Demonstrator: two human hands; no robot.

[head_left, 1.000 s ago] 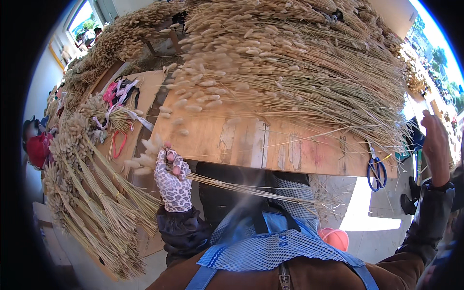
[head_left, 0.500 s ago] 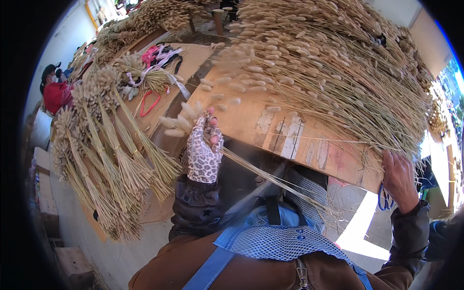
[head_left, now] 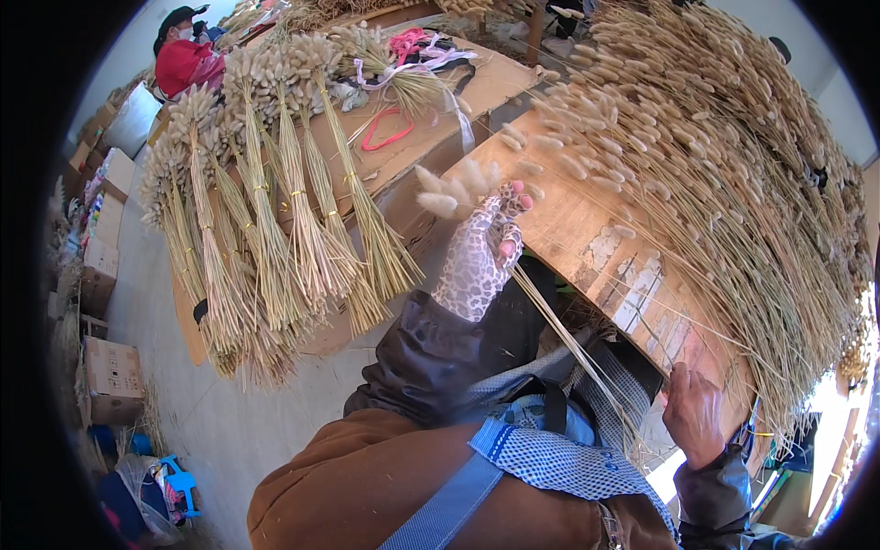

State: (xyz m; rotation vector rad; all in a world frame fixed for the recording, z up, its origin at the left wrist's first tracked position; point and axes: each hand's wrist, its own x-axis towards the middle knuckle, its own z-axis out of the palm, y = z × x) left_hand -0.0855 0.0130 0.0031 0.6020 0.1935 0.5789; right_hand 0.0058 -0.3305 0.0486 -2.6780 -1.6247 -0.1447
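My left hand (head_left: 481,249), in a leopard-print fingerless glove, is closed around a small bunch of dried bunny-tail grass (head_left: 456,190). Its fluffy heads stick out beyond the fingers, and its thin stems trail down to the right over my lap. My bare right hand (head_left: 694,414) is curled at the near edge of the wooden board (head_left: 587,247), beside the stem ends of a large heap of loose bunny-tail grass (head_left: 706,174). Whether a stem is between its fingers is hidden.
Several tied grass bundles (head_left: 293,211) lie on a cardboard-covered table (head_left: 431,137) at the left, near pink and white ribbons (head_left: 412,55). A person in red (head_left: 183,62) is at the far left. Cardboard boxes (head_left: 115,376) and a blue plastic stool (head_left: 181,484) stand on the floor.
The view has swung left, so the boards and bundles appear further right. My right hand has moved left along the board's edge and its fingers are more curled. My left hand keeps its bunch.
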